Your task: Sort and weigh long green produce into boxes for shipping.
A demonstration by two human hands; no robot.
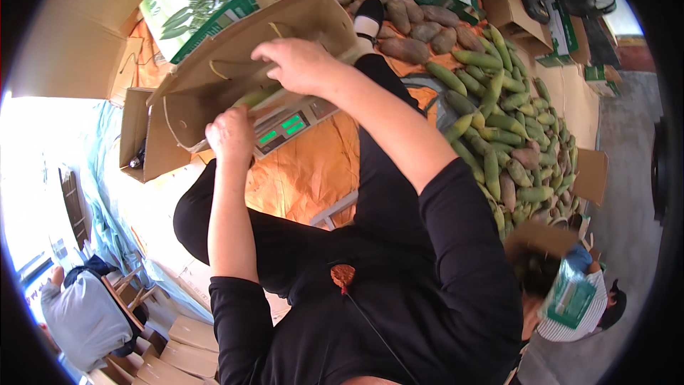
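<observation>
A long, open cardboard box [196,93] with cord loops lies tilted in front of me, by a scale [274,144] with lit green displays. My left hand [231,132] is closed at the box's near edge; the fingertips are hidden. Just beyond it, a green radish [258,95] shows partly inside the box. Over the box's opening is my right hand [296,64], its fingers apart and slightly bent, with nothing in them. The box's inside is partly blurred.
Green radishes [509,125] are heaped on my right, with reddish-brown tubers [405,50] farther away. A printed green-and-white carton [189,14] stands behind the box. One person [89,314] sits at lower left; another [570,314] is at lower right. Orange sheeting [303,178] covers the floor between my legs.
</observation>
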